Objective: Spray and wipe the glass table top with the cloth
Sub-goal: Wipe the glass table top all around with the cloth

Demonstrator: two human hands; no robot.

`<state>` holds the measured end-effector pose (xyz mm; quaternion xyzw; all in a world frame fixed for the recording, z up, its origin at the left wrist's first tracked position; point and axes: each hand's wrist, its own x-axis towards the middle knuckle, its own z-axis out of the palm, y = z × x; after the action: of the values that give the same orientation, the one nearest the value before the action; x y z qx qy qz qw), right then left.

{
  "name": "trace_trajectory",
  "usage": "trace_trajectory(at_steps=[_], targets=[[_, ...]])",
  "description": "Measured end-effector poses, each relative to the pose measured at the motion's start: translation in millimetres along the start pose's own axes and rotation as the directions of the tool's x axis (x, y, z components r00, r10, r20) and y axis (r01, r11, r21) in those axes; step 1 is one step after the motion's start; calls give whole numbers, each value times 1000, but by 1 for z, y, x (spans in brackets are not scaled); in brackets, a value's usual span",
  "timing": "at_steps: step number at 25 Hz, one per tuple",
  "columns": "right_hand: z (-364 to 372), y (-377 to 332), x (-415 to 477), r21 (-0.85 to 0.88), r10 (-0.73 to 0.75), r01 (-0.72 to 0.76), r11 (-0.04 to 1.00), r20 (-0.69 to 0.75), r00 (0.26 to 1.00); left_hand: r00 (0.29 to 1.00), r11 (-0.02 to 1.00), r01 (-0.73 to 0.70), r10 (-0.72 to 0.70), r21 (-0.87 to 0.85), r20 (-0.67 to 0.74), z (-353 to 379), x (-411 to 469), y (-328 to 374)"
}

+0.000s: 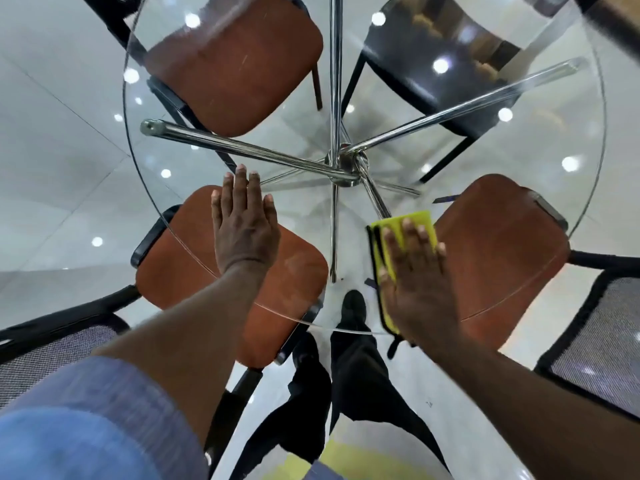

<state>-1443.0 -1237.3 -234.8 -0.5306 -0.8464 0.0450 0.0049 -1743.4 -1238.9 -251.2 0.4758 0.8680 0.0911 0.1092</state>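
Observation:
A round glass table top [391, 109] fills the view, with chrome legs [242, 147] showing through it. A yellow cloth [412, 225] with a dark edge lies on the glass near the front right rim. My right hand [419, 285] presses flat on the cloth with straight fingers and covers most of it. My left hand [244, 223] rests flat on the bare glass to the left, fingers straight, holding nothing. No spray bottle is in view.
Brown-seated chairs [239, 64] and a black chair [450, 53] stand under and around the table. Mesh-backed chairs [602, 341] flank me at both sides. My legs and shoes [353, 306] show through the glass at the near rim.

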Motion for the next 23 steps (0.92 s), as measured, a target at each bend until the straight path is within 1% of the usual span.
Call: trace_trajectory(at_steps=[2, 4, 5, 6, 8, 10, 13, 15, 16, 17, 18, 19, 20, 21, 22, 23], targets=[[6, -34, 2, 42, -155, 154, 987, 17, 988, 1000, 1000, 4, -4, 13, 2, 0, 0, -1], [10, -55, 45, 73, -342, 341, 937, 1, 940, 1000, 1000, 4, -4, 17, -2, 1, 2, -2], [12, -59, 71, 78, -388, 388, 919, -13, 922, 1000, 1000, 4, -4, 9, 1, 0, 2, -2], [14, -56, 97, 78, -384, 386, 919, -36, 922, 1000, 1000, 6, -6, 2, 6, 0, 1, -1], [15, -36, 133, 72, -277, 282, 957, -76, 958, 1000, 1000, 0, 0, 9, 12, -1, -1, -1], [10, -6, 128, 77, -151, 155, 985, -58, 987, 1000, 1000, -5, 5, 9, 12, 0, 1, -2], [-5, 30, 60, 39, 37, -35, 999, -45, 998, 1000, 1000, -11, 11, 13, 15, 2, 0, -2], [-2, 16, 9, 28, 177, -176, 984, -36, 984, 1000, 1000, -1, 1, 10, 10, 1, 1, -2], [2, -3, -9, 21, 214, -214, 977, -30, 976, 1000, 1000, -2, 2, 6, 12, 0, 1, -1], [6, -27, -20, 23, 193, -192, 981, -30, 981, 1000, 1000, -6, 6, 6, 16, 0, 1, -1], [9, -49, -23, 41, 105, -104, 994, -29, 994, 1000, 1000, -9, 9, 10, 18, -1, -1, 0], [10, -66, -16, 75, -26, 27, 997, -20, 999, 1000, 1000, -10, 10, 13, 11, 0, -1, 0], [10, -75, 3, 112, -174, 174, 978, -16, 985, 1000, 1000, -7, 7, 9, 2, 0, 1, 0], [11, -78, 27, 126, -299, 299, 946, -19, 954, 1000, 1000, -3, 3, 2, 2, 0, 2, -2], [12, -79, 51, 120, -365, 366, 923, -27, 930, 1000, 1000, 1, -1, -4, 11, 0, 2, -2], [14, -76, 75, 119, -357, 359, 926, -37, 933, 1000, 1000, 0, 0, -4, 14, 1, 2, -2]])
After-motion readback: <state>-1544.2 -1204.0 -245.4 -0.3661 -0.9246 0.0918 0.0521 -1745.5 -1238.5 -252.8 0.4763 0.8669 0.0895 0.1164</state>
